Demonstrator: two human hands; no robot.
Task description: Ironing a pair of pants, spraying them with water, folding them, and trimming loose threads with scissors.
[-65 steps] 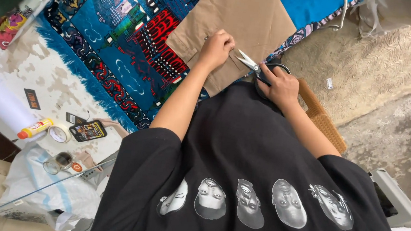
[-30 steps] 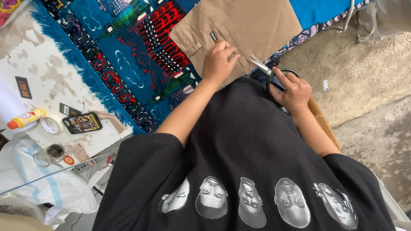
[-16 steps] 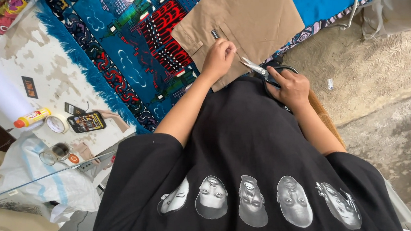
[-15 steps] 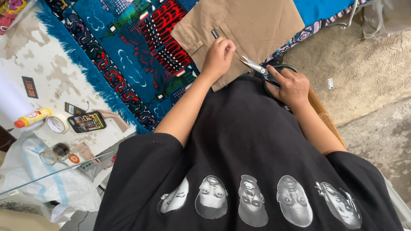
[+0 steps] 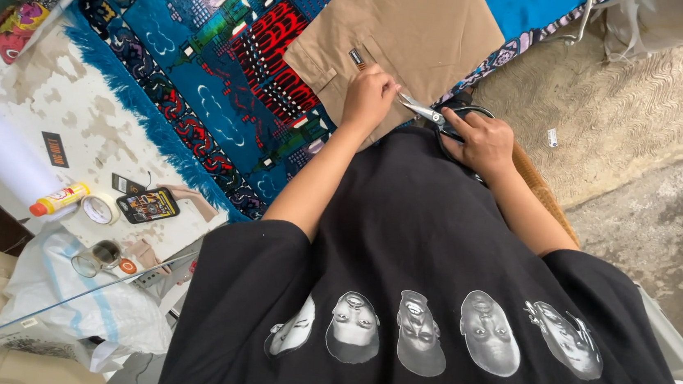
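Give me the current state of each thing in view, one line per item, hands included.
Left hand: pressed flat on the tan fabric.
Right hand: fingers through the scissor handles.
Scissors: held, blades at the fabric edge; open or closed unclear.
Tan fabric: folded, lying on the blue patterned cloth.
Tape roll: lying flat.
Glue bottle: on its side, capped.
Phone: lying flat on the table.

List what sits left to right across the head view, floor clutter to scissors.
Glue bottle → tape roll → phone → left hand on tan fabric → scissors → right hand
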